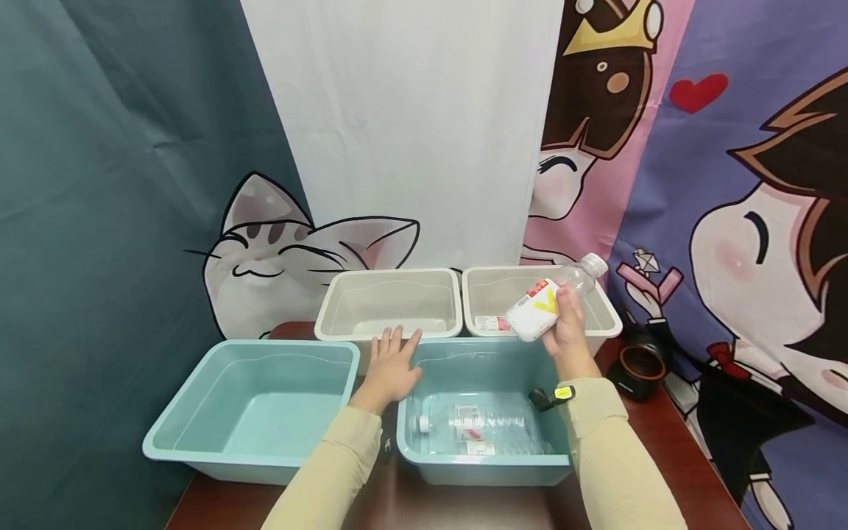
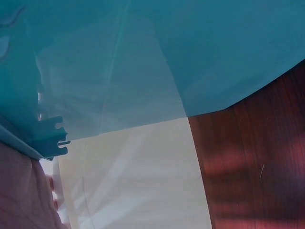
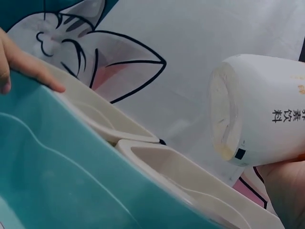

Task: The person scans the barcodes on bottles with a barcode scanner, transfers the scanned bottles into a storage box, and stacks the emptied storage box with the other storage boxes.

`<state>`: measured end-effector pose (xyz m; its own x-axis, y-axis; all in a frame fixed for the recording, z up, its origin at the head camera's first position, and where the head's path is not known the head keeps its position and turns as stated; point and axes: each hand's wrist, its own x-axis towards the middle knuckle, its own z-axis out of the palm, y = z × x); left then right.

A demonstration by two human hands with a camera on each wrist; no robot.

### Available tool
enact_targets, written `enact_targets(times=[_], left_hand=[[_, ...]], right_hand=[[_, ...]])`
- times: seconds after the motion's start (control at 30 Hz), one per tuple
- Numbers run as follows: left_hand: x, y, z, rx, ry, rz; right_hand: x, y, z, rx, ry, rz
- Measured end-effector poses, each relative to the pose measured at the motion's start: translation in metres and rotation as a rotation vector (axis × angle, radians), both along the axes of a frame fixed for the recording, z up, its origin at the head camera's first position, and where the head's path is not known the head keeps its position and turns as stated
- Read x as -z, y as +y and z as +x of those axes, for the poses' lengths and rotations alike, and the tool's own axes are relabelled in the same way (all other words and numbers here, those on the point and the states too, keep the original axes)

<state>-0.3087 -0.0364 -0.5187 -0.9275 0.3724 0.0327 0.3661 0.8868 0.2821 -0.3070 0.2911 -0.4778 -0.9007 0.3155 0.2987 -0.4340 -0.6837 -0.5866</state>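
Note:
My right hand (image 1: pixel 567 329) grips a clear plastic bottle (image 1: pixel 535 309) with a white cap and a white label marked in yellow and red. The bottle is tilted, cap up to the right, above the right cream bin (image 1: pixel 599 313). In the right wrist view its base end (image 3: pixel 226 112) faces the camera. My left hand (image 1: pixel 392 368), fingers straight and spread, rests at the back left corner of the right blue bin (image 1: pixel 486 462). Inside that blue bin several clear bottles (image 1: pixel 477 423) lie on their sides. Another labelled bottle (image 1: pixel 492 323) lies in the right cream bin.
A left blue bin (image 1: pixel 248 464) and a left cream bin (image 1: pixel 391 274) stand beside the others on the dark red table (image 1: pixel 477 508). A black round object (image 1: pixel 639 366) sits at the right. Printed curtains (image 1: pixel 430 132) hang behind.

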Motion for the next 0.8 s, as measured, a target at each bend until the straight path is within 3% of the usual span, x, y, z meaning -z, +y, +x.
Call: enact_targets(times=[0.2, 0.57, 0.8], left_hand=[[-0.004, 0.002, 0.001, 0.010, 0.003, -0.021], [-0.004, 0.000, 0.005, 0.020, -0.008, -0.001], [-0.002, -0.001, 0.003, 0.009, -0.013, -0.012]], right_hand=[[-0.005, 0.005, 0.001, 0.075, -0.014, -0.110], [-0.017, 0.024, 0.009, 0.078, -0.047, -0.384], [-0.025, 0.029, 0.013, 0.141, -0.008, -0.522]])
